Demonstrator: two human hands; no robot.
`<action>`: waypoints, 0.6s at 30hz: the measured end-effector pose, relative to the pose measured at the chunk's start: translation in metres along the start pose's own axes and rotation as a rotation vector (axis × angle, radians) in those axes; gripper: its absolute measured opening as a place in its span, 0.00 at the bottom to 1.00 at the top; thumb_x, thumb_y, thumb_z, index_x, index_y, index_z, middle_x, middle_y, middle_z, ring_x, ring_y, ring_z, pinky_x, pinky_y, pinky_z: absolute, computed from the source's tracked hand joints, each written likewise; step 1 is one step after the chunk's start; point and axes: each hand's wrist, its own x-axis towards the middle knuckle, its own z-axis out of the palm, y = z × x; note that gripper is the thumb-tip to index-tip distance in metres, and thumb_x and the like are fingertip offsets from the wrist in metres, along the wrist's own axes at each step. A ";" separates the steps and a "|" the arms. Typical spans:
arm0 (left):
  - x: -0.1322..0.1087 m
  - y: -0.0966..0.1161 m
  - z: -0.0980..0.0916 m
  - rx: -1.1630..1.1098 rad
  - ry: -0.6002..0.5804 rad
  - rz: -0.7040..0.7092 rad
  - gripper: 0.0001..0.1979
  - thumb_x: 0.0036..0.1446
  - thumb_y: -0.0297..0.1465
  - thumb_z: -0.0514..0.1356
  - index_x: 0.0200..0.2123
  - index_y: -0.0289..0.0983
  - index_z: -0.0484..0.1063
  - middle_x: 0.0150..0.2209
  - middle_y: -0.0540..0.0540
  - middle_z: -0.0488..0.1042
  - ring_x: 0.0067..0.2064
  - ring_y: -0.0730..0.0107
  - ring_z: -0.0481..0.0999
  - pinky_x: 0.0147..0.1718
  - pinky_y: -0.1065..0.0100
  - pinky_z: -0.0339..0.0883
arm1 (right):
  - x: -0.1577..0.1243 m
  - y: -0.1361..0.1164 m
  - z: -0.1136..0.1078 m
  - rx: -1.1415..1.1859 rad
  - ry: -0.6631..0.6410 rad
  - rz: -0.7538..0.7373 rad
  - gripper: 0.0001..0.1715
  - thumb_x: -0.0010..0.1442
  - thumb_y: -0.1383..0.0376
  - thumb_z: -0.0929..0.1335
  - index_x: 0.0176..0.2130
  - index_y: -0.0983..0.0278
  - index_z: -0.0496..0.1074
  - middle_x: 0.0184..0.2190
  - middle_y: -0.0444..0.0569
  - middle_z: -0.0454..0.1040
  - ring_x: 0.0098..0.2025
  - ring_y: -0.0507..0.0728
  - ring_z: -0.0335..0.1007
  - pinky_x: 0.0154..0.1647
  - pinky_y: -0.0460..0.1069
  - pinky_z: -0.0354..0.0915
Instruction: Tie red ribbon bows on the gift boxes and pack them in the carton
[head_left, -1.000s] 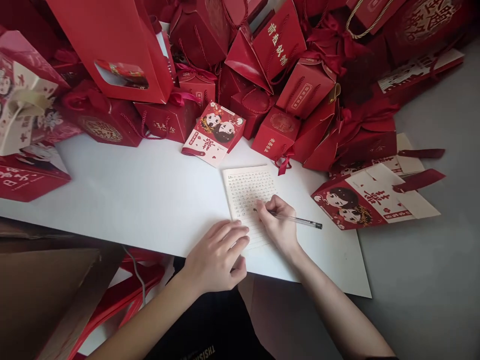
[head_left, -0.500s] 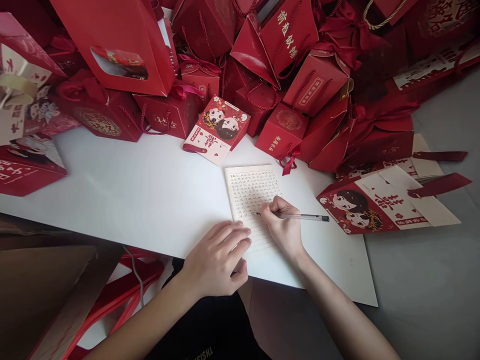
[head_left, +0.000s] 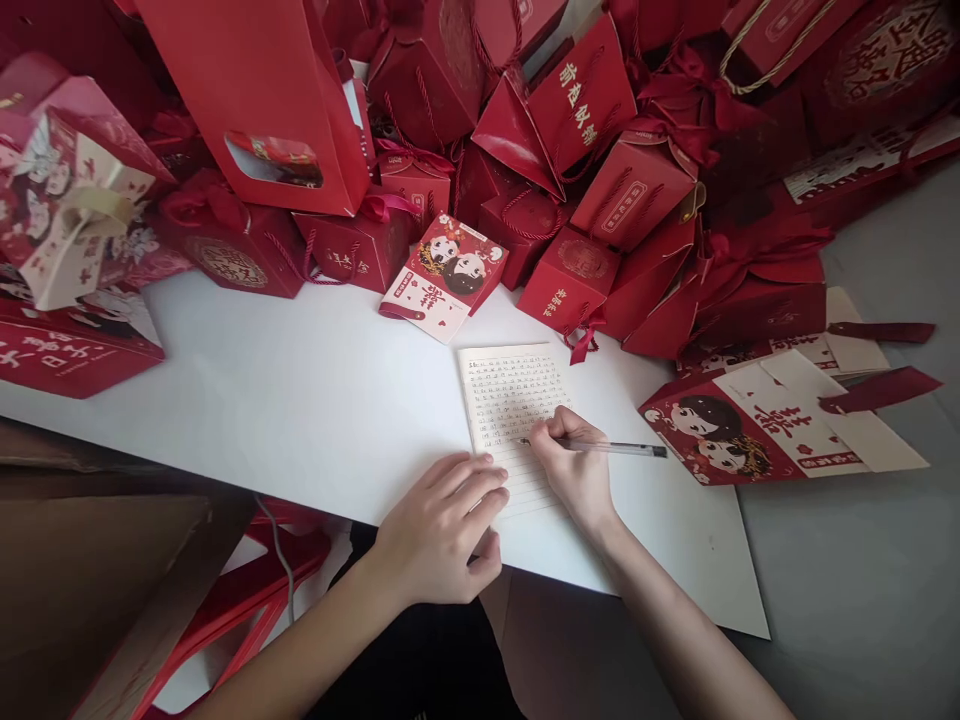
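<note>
A lined notepad (head_left: 514,385) lies on the white table (head_left: 315,400), its upper part covered in rows of small handwritten numbers. My right hand (head_left: 577,465) grips a pen (head_left: 619,448) with a clear barrel and dark end, its tip at the lowest written row. The lower lines of the page are blank. My left hand (head_left: 446,525) rests open and flat, fingertips on the notepad's lower left edge, the rest over the table's near edge.
Red gift boxes (head_left: 570,280) with cords and ribbons crowd the table's far side. A cartoon-printed box (head_left: 446,275) stands just beyond the notepad, another printed box (head_left: 750,420) to its right. A cardboard box (head_left: 97,560) and red stool (head_left: 247,590) are at lower left.
The pen tip has moved slightly rightward along the lowest written row. The whole view has shifted a little, so everything sits lower and further right. My left hand keeps its place by the notepad.
</note>
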 end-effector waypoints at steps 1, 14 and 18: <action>0.000 0.000 0.000 -0.009 0.004 0.001 0.13 0.48 0.27 0.56 0.39 0.32 0.71 0.42 0.42 0.74 0.49 0.58 0.69 0.51 0.57 0.65 | 0.001 0.000 -0.001 0.051 0.023 0.022 0.20 0.51 0.65 0.64 0.19 0.61 0.46 0.15 0.36 0.47 0.18 0.47 0.42 0.19 0.44 0.46; 0.004 -0.021 -0.014 -0.346 0.112 -0.104 0.06 0.48 0.30 0.56 0.32 0.43 0.70 0.36 0.50 0.77 0.41 0.66 0.76 0.44 0.67 0.73 | 0.031 0.035 -0.054 -0.544 0.323 -0.497 0.25 0.56 0.56 0.56 0.47 0.65 0.68 0.45 0.56 0.71 0.42 0.64 0.69 0.40 0.55 0.65; 0.027 -0.040 -0.094 -0.151 0.490 -0.148 0.13 0.48 0.22 0.53 0.36 0.42 0.68 0.39 0.47 0.74 0.44 0.65 0.74 0.45 0.62 0.70 | 0.017 0.045 -0.049 -0.537 0.419 -0.463 0.25 0.55 0.55 0.58 0.47 0.63 0.67 0.42 0.55 0.73 0.37 0.64 0.72 0.32 0.54 0.66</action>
